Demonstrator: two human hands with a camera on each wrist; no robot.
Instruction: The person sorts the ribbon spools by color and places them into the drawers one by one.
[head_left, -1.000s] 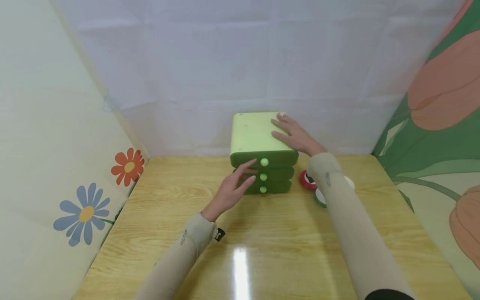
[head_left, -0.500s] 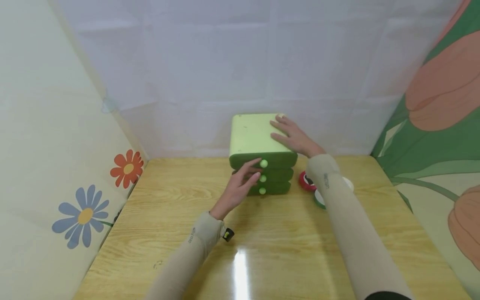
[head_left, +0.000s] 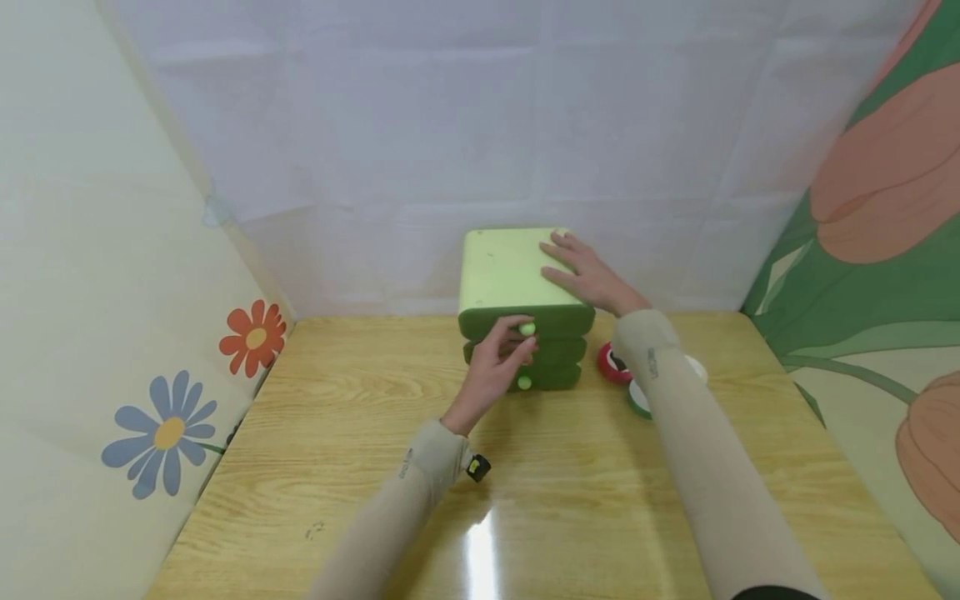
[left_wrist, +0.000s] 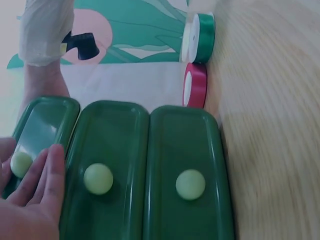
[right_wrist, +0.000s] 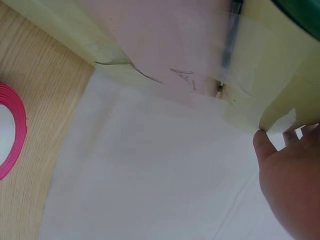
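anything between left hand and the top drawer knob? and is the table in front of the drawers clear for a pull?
Nothing visible. The left hand is already at the top drawer knob, fingers alongside it. The wooden table directly before the green drawer unit is bare; the ribbon rolls sit off to its right side. The right hand rests flat on top.

A drawer box [head_left: 525,292] stands at the table's [head_left: 570,492] back edge; ribbon rolls [head_left: 626,379] lie just right of it.
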